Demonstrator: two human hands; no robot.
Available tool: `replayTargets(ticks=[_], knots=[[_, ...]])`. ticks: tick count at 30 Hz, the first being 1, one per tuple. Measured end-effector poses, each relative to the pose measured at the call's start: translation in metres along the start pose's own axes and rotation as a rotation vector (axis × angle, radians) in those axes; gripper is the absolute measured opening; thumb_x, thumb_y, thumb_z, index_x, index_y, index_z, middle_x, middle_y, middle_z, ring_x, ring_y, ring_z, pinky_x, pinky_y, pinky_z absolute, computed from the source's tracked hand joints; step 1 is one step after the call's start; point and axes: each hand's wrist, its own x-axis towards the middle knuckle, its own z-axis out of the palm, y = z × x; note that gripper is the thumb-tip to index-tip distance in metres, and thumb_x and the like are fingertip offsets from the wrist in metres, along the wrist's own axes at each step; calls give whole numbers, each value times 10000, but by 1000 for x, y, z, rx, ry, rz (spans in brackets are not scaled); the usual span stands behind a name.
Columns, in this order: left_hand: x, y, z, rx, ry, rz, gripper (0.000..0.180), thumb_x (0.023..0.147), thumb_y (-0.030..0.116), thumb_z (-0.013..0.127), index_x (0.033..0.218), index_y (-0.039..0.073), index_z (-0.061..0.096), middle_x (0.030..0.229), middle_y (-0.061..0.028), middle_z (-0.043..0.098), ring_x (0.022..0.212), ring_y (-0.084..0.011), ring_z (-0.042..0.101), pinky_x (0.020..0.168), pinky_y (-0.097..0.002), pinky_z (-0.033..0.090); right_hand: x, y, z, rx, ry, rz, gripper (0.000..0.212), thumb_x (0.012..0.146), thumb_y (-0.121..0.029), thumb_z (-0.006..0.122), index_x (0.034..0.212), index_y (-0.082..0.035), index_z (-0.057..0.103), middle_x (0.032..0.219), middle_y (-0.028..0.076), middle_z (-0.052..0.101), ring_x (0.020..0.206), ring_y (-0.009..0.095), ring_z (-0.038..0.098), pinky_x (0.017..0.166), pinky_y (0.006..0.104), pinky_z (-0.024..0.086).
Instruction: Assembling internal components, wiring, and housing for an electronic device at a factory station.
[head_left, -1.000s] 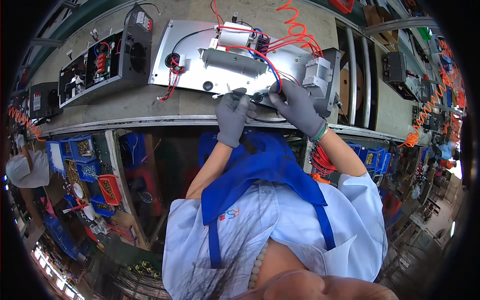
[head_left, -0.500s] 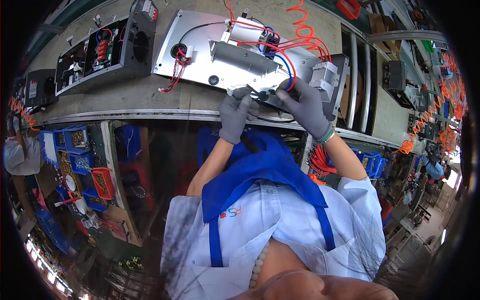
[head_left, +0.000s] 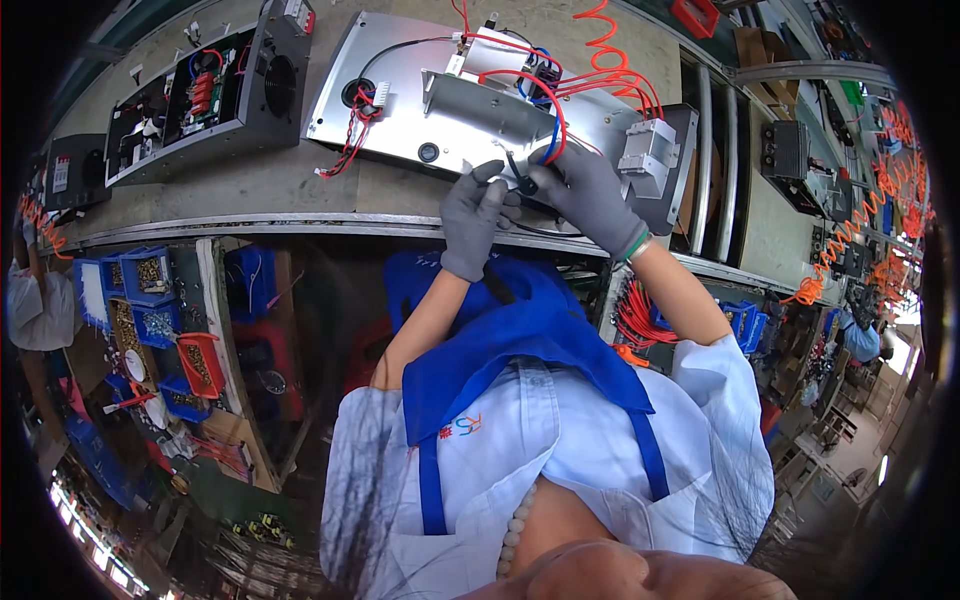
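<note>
Both my hands wear grey gloves and meet at the near edge of a silver metal panel (head_left: 385, 140). My left hand (head_left: 474, 218) is closed, thumb against fingers, on a thin black cable (head_left: 512, 163). Close beside it, my right hand (head_left: 592, 198) pinches the same black cable near a dark round part. A thick red wire (head_left: 562, 122) and a blue wire curve down from the panel's parts to my right fingertips; whether these are also gripped I cannot tell. An upright metal bracket (head_left: 480, 108) stands on the panel behind my hands.
An opened dark metal case (head_left: 200, 110) with a fan and circuit boards sits at the left. A white metal box (head_left: 650, 155) is on the panel's right end. Coiled orange hoses (head_left: 600, 45) hang behind. Blue parts bins (head_left: 150, 275) and a red bin (head_left: 201, 365) stand below left.
My right hand has shifted slightly left, toward my left hand, and the red and blue wires have swung left with it. My left hand stays nearly in place.
</note>
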Motion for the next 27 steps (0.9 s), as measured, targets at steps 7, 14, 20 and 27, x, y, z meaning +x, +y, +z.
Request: replayTargets(ticks=[7, 14, 20, 27], knots=[[-8, 4, 22, 499, 96, 149, 547, 767, 124, 751, 1255, 16, 530, 809, -98, 661, 689, -133, 656, 637, -267, 534, -14, 3, 2, 139, 151, 116, 176, 828, -109, 694, 991, -42, 686, 753, 106, 672, 658, 160, 645, 618, 307, 497], [-7, -15, 34, 438, 226, 183, 367, 796, 80, 695, 1143, 31, 586, 721, -44, 630, 606, -93, 604, 586, -239, 505, -13, 15, 21, 1, 123, -18, 154, 846, -160, 684, 912, -24, 658, 763, 134, 651, 636, 234, 626, 590, 355, 480], [-21, -49, 24, 130, 213, 152, 328, 873, 50, 604, 1172, -23, 491, 1008, -138, 623, 795, -164, 639, 680, -283, 521, -6, 9, 15, -16, 100, -9, 156, 818, -187, 685, 888, -49, 667, 754, 145, 641, 666, 299, 626, 606, 399, 479], [3, -70, 13, -606, -314, -508, 344, 999, 308, 421, 1162, 55, 587, 1053, -77, 663, 827, -159, 627, 653, -283, 477, -1, 29, 23, -104, 93, 59, 209, 798, -226, 706, 898, -46, 669, 774, 156, 651, 698, 313, 645, 620, 421, 490]])
